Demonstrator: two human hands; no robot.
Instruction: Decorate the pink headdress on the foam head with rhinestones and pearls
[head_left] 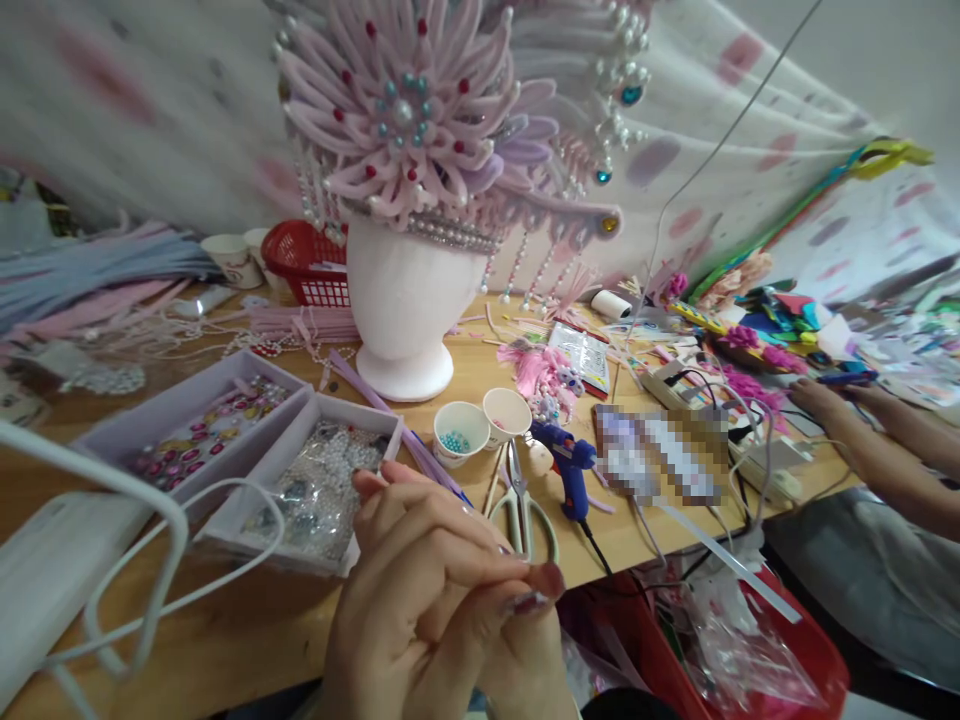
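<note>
My left hand [405, 590] and my right hand [525, 665] are pressed together at the table's front edge, fingers curled and pinched tip to tip. What they pinch is hidden. A purple pipe cleaner [390, 415] runs down to just above my fingers; I cannot tell if it is held. Just beyond lie white-handled scissors [525, 510], a blue glue gun [570, 465], and two paper cups [484, 425], one holding blue beads. A grey tray of clear gems [315, 490] sits left of my hands.
A pink flower headdress [427, 120] sits on a white foam head stand [405, 300]. A second tray holds pink gems [202, 430]. A red basket [307, 260], pipe cleaner bundles [82, 270], a power strip [720, 420] and another person's hands [862, 430] at right.
</note>
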